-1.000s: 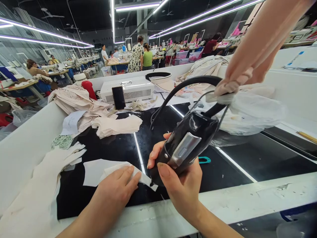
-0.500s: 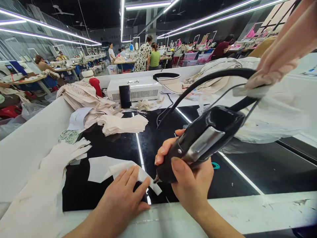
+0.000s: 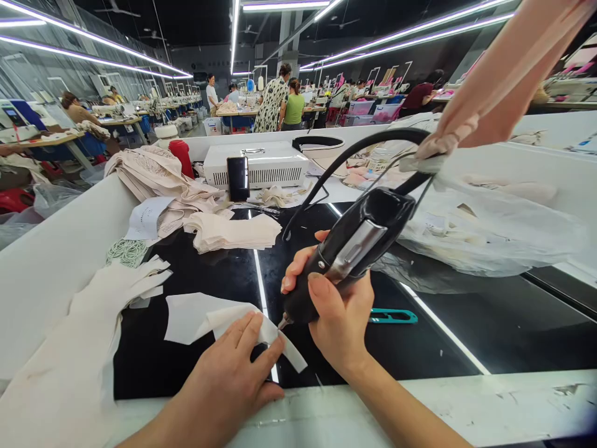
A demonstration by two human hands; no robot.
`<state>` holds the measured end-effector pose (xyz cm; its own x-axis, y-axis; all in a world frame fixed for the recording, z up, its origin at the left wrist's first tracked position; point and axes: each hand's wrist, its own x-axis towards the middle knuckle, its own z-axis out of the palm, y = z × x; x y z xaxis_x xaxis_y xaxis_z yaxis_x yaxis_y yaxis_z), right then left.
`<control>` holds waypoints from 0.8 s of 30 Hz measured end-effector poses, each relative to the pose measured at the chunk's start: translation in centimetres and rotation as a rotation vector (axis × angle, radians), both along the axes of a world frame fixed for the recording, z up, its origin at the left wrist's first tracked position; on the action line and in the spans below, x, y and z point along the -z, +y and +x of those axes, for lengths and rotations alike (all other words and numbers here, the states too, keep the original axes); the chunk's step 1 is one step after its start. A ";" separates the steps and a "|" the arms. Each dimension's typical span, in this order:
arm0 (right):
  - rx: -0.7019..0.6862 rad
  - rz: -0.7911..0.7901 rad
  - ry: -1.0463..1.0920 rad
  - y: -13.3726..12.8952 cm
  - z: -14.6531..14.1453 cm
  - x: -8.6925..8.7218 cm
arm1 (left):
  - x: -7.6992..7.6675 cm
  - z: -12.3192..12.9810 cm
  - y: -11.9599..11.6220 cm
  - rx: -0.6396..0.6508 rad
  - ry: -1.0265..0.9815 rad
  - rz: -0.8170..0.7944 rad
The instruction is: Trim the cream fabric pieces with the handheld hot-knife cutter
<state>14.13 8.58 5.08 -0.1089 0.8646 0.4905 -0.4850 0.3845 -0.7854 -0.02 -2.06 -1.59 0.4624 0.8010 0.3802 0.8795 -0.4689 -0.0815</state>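
My right hand (image 3: 338,311) is wrapped round a black corded hand tool (image 3: 345,249) with a silver lever on its side and a thin metal tip pointing down. That tip meets or hovers just over a strip of off-white fabric (image 3: 186,317), close to my left fingertips; contact is hard to tell. Flat on the fabric, my left hand (image 3: 237,361) presses it against the glossy black table surface (image 3: 420,354), fingers stretched and holding nothing. Part of the fabric is folded over. Beyond my right wrist lies a teal cutter (image 3: 394,316), partly hidden.
Stacked fabric pieces (image 3: 236,231) and a larger pile (image 3: 56,354) lie left. Green cord (image 3: 128,252), a phone (image 3: 238,178) and a white vented box (image 3: 275,165) stand farther off. A clear plastic bag (image 3: 494,242) sits right. The tool hangs from a cloth tie (image 3: 494,99). People work behind.
My right hand has moved the tool left and slightly up, bringing its tip nearer my left fingertips. More of the teal cutter shows. My left hand has stayed on the fabric.
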 end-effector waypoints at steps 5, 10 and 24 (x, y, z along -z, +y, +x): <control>-0.001 0.008 -0.018 0.2 -0.2 -0.2 | 0.0 -0.1 0.0 0.016 -0.004 -0.016; -0.007 0.031 0.026 0.7 -0.8 -0.4 | 0.1 0.0 0.0 0.010 -0.003 -0.021; -0.037 0.039 0.029 1.6 -2.0 -0.2 | 0.2 0.1 0.1 0.014 -0.077 -0.013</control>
